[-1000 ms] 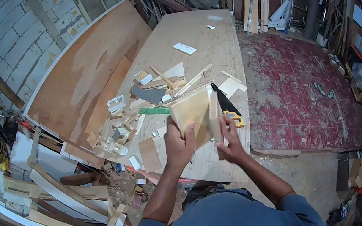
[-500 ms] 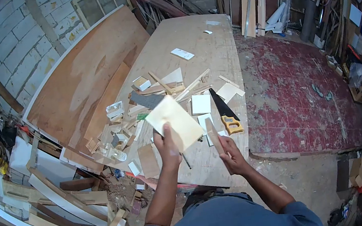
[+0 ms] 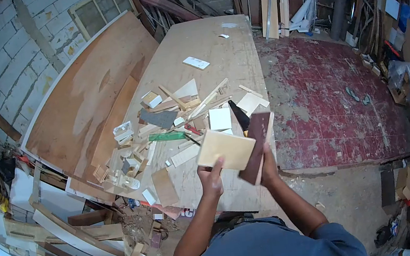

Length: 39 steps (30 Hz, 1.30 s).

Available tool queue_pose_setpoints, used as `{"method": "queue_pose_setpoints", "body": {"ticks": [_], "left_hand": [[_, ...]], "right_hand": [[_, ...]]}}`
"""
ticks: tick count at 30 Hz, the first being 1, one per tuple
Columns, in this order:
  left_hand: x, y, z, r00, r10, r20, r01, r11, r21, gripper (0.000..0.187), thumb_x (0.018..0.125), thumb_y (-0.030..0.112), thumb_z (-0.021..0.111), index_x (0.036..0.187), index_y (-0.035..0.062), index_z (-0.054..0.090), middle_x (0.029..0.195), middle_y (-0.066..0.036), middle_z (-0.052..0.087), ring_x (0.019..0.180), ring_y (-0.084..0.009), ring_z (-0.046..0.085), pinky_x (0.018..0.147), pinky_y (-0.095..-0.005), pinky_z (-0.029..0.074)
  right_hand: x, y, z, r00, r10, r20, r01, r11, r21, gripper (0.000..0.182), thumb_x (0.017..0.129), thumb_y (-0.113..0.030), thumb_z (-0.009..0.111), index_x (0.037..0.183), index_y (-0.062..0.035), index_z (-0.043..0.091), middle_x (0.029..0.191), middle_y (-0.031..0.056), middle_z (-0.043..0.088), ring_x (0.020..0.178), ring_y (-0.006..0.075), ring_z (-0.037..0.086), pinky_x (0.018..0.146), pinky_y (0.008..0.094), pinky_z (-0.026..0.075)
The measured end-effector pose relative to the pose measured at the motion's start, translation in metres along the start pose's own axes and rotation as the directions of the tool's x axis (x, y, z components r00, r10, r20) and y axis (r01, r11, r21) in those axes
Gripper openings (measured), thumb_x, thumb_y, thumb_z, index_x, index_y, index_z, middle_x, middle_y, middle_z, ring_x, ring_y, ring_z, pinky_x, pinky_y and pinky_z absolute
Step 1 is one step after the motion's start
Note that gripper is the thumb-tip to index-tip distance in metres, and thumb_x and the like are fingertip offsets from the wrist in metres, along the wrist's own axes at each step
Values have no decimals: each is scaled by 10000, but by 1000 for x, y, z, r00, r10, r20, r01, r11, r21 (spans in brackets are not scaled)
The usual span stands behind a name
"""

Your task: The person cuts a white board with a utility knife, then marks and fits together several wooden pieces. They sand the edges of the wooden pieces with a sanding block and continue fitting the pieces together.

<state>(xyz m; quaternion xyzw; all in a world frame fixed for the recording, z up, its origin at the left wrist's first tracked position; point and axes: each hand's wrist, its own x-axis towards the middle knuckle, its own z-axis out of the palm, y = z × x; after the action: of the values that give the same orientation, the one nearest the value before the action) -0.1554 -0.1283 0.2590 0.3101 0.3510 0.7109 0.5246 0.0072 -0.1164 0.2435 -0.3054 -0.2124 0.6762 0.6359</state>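
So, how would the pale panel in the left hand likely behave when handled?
The pale panel is probably stiff: its edges look straight while the left hand grips near one edge. That grip suggests it's fairly light. Its flat face makes rolling unlikely.

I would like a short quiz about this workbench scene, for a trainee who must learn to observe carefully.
1. True or false: the left hand holds the pale panel with its thumb on the panel's face.
2. What does the right hand hold?
A) a hammer
B) a dark brown board
C) a paint brush
3. Fill the gap: the square piece lying on the table, just beyond the pale panel, is coloured ____.

Key: 1. True. 2. B. 3. White.
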Motion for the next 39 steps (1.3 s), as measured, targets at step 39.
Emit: {"method": "queue_pose_setpoints", "body": {"ticks": [39], "left_hand": [[-6,31,-29,962,54,269,-266,419,868,369,856,174,658,1181,2,626,858,-247,680,788,-371,689,709,-416,522]], "right_hand": [[25,-33,13,747,50,663,665,-52,-745,580,874,-383,664,1370,-107,542,1195,281,561,1134,423,503,979,467,403]]}}
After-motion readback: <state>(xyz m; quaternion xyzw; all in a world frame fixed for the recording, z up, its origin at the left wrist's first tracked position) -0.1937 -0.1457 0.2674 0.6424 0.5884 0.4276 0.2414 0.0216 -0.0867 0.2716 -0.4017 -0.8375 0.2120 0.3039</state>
